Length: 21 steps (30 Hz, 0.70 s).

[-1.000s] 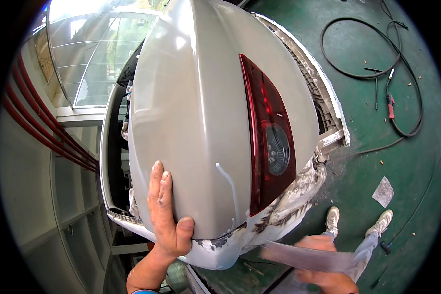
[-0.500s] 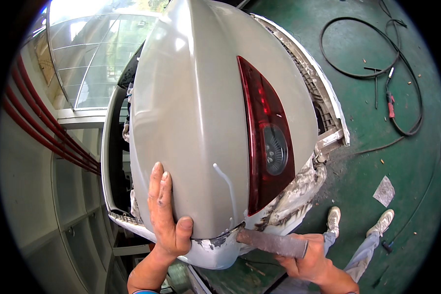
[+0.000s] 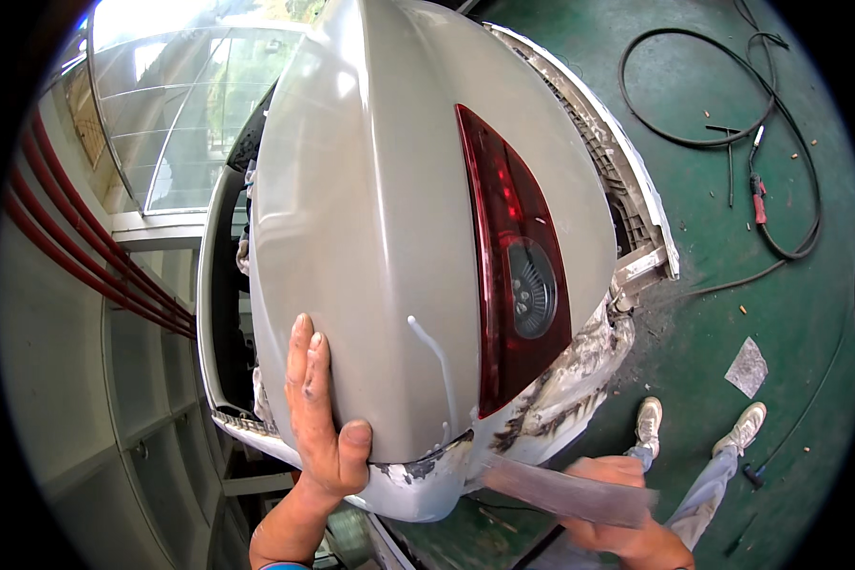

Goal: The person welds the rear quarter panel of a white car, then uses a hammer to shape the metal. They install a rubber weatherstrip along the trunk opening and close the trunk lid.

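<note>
The rear of a beige car body point(image 3: 332, 218) rises before me, with a red tail light point(image 3: 518, 261) on its right part. On the panel's lower left lies my left hand point(image 3: 323, 418), open, fingers stretched flat and thumb apart. My right hand point(image 3: 613, 503) is closed round a flat, grey-brown bar-shaped tool point(image 3: 575, 492), blurred by motion. Its far end is beside the bare white corner below the tail light, close to the chipped seam point(image 3: 427, 464) under the panel. A pale streak point(image 3: 435, 351) runs down the panel toward that seam.
Rough white metal point(image 3: 541, 408) edges the corner under the light. On the green floor lie a coiled black cable point(image 3: 817, 190) with a red-handled end, a T-shaped rod point(image 3: 731, 166) and a grey sheet point(image 3: 747, 368). Red pipes point(image 3: 85, 247) run along the left wall.
The bar tool and my right hand have swung right, drawing the tool's end back from the seam. My left hand stays on the panel.
</note>
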{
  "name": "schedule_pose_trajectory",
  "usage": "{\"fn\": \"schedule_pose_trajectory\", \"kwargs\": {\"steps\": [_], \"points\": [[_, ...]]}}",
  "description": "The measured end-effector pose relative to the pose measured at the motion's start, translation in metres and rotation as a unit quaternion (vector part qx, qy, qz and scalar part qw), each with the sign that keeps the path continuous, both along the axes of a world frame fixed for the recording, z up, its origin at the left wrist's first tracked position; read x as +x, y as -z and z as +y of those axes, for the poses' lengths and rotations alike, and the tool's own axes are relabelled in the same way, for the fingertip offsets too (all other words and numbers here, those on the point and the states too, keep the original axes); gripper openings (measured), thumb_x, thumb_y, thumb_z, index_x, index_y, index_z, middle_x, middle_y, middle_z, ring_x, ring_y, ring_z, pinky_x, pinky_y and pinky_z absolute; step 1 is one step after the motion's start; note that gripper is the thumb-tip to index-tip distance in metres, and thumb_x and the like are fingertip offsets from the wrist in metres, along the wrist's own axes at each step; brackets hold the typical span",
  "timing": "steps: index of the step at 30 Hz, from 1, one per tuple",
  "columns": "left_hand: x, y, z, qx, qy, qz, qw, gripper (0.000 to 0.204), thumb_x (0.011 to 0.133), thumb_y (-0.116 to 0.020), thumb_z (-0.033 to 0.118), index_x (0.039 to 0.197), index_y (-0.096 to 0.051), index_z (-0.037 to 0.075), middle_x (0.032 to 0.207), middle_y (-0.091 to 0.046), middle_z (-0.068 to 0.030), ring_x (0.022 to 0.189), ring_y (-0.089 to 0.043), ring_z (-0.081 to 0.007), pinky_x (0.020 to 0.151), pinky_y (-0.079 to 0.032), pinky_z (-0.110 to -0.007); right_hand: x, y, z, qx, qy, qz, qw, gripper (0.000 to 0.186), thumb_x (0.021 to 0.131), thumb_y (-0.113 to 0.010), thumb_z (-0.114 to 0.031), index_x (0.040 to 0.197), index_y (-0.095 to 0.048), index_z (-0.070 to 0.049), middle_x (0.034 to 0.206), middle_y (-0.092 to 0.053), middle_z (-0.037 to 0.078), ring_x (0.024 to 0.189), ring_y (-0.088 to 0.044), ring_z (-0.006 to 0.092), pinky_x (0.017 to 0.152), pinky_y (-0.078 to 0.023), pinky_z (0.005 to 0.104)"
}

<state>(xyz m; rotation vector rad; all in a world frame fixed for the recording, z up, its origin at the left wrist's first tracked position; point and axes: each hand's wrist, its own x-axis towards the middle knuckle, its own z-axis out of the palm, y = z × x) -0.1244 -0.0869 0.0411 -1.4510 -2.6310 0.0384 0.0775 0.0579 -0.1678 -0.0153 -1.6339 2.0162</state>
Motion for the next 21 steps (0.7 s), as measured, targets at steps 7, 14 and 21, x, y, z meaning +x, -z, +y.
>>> {"fn": "schedule_pose_trajectory", "kwargs": {"steps": [7, 14, 21], "points": [[0.0, 0.0, -0.001, 0.0, -0.005, -0.002, 1.0, 0.076, 0.104, -0.042, 0.048, 0.153, -0.039, -0.01, 0.159, -0.032, -0.0372, 0.148, -0.035, -0.0493, 0.121, -0.027, -0.054, -0.003, 0.002, -0.019, -0.086, 0.048, -0.005, 0.995, 0.014, 0.073, -0.074, -0.003, 0.087, -0.07, -0.006, 0.071, -0.066, 0.007, 0.053, -0.062, 0.0257, 0.051, -0.048, 0.0339], [0.0, 0.0, -0.002, -0.003, -0.012, -0.005, 1.0, 0.077, 0.104, -0.04, 0.049, 0.154, -0.037, -0.01, 0.16, -0.032, -0.0363, 0.149, -0.034, -0.0487, 0.121, -0.026, -0.054, -0.001, 0.013, -0.022, -0.035, 0.03, -0.015, 0.999, 0.021, 0.073, -0.081, -0.008, 0.089, -0.068, -0.004, 0.075, -0.068, 0.008, 0.054, -0.063, 0.0261, 0.05, -0.049, 0.0348], [-0.001, 0.003, 0.001, 0.002, -0.005, -0.018, 1.0, 0.079, 0.105, -0.037, 0.051, 0.156, -0.034, -0.009, 0.162, -0.029, -0.0336, 0.151, -0.031, -0.0461, 0.122, -0.025, -0.053, -0.003, 0.028, -0.034, -0.021, 0.039, -0.022, 0.999, 0.034, 0.071, -0.084, -0.016, 0.093, -0.06, -0.006, 0.058, -0.059, 0.005, 0.047, -0.061, 0.0282, 0.046, -0.048, 0.0361]]}}
